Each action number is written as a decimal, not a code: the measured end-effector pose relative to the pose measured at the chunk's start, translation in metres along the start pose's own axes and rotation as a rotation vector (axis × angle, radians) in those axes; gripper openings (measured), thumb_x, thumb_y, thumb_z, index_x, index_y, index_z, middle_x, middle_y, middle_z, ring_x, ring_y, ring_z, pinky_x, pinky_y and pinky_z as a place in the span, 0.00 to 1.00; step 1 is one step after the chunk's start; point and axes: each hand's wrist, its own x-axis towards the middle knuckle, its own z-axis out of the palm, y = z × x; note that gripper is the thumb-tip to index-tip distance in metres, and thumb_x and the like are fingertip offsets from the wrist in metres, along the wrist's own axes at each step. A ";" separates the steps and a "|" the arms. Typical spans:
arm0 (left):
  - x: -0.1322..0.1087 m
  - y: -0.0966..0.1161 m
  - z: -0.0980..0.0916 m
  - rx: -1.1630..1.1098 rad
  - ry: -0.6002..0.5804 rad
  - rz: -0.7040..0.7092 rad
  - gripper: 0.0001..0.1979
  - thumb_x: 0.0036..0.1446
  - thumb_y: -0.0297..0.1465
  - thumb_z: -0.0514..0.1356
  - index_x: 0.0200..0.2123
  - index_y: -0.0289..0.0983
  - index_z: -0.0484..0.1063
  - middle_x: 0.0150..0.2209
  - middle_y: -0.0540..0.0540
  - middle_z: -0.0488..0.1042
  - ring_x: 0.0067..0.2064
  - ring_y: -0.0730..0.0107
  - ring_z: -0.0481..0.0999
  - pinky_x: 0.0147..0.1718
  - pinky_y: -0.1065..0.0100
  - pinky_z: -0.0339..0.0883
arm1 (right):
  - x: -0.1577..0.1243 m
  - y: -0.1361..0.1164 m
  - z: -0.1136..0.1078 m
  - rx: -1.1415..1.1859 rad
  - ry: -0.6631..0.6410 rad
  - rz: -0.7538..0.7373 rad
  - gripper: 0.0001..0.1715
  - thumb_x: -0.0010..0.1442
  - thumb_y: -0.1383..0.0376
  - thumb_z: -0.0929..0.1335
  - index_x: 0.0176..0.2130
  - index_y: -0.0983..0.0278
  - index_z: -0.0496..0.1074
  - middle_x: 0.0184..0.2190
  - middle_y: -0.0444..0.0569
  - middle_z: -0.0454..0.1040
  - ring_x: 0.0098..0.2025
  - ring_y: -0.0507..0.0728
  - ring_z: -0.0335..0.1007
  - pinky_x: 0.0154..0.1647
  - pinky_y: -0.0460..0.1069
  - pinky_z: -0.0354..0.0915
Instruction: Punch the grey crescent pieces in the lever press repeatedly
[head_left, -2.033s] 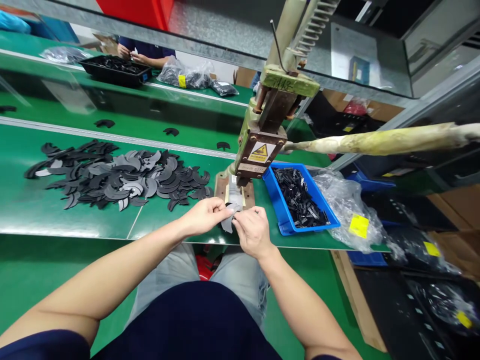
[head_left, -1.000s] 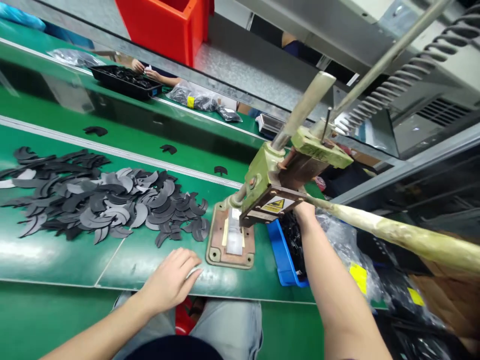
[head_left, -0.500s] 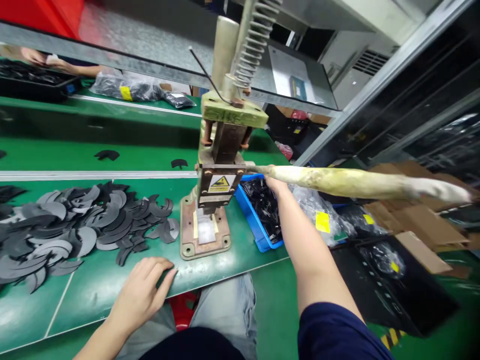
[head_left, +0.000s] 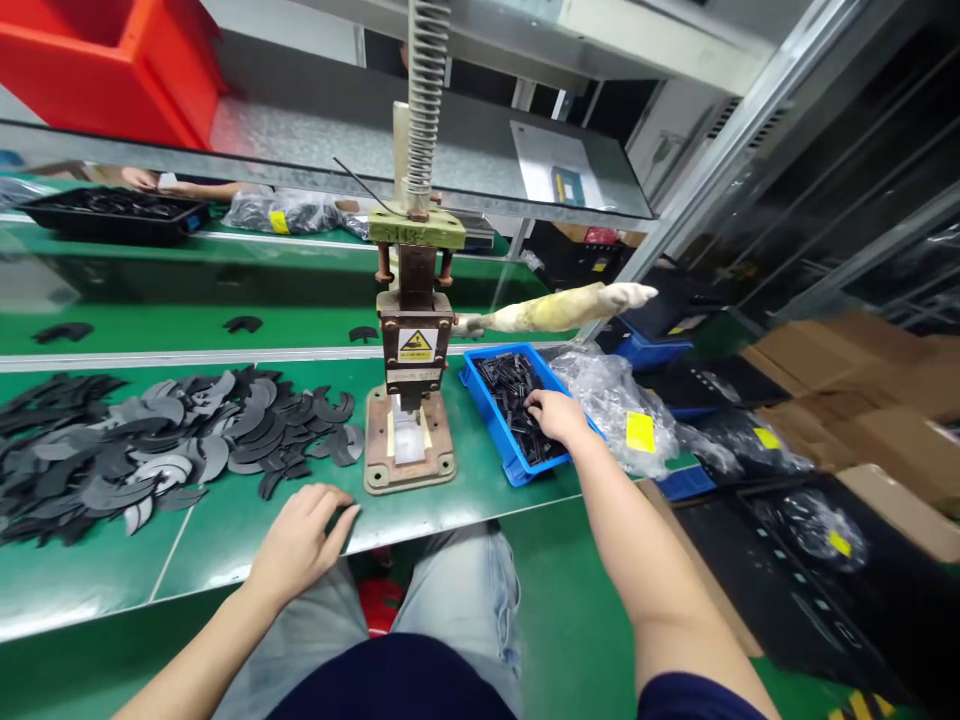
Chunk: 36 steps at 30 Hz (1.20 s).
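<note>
My right hand (head_left: 556, 415) reaches into a blue bin (head_left: 516, 462) full of small black parts (head_left: 501, 385). Its fingers are bent together among the pieces; whether one is pinched between them is hidden. At the bench's front edge rests my left hand (head_left: 304, 535), empty, with its thumb apart from the fingers. Between the hands stands a hand press (head_left: 414, 345) with a spring on top and a wrapped lever (head_left: 562, 307) pointing right. A pale plate (head_left: 409, 443) lies on the press base, under the ram. Dark curved pieces (head_left: 180, 440) are heaped left of the press.
Several curved pieces lie on the green strip behind, one of them a dark arc (head_left: 243, 324). Plastic bags (head_left: 607, 400) sit right of the bin. A metal shelf (head_left: 315, 130) with a red bin (head_left: 127, 75) crosses above. Another person's hands (head_left: 142, 180) show beyond a black tray (head_left: 112, 222).
The view has shifted, and the lever now appears shorter and farther left. My right hand, hidden behind the lever before, now shows in the blue bin. My left hand keeps its place on the bench.
</note>
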 end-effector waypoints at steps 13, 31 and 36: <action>0.033 0.052 -0.028 -0.357 0.144 -0.100 0.11 0.67 0.33 0.63 0.51 0.40 0.73 0.44 0.43 0.79 0.43 0.64 0.78 0.44 0.61 0.74 | -0.099 -0.086 0.031 0.800 0.427 -0.240 0.17 0.71 0.53 0.66 0.53 0.60 0.72 0.52 0.54 0.82 0.52 0.58 0.82 0.56 0.58 0.79; 0.041 0.075 -0.038 -0.589 0.091 -0.065 0.10 0.68 0.32 0.64 0.51 0.41 0.78 0.44 0.43 0.84 0.44 0.64 0.83 0.46 0.60 0.77 | -0.160 -0.177 0.114 1.019 0.227 -0.563 0.12 0.68 0.68 0.69 0.50 0.54 0.75 0.50 0.47 0.83 0.53 0.57 0.82 0.58 0.58 0.78; 0.039 0.070 -0.035 -0.615 0.088 -0.064 0.11 0.68 0.30 0.64 0.52 0.42 0.78 0.45 0.43 0.84 0.45 0.64 0.83 0.48 0.61 0.76 | -0.159 -0.178 0.116 0.983 0.232 -0.583 0.12 0.68 0.69 0.68 0.50 0.55 0.74 0.49 0.48 0.83 0.53 0.57 0.82 0.57 0.57 0.78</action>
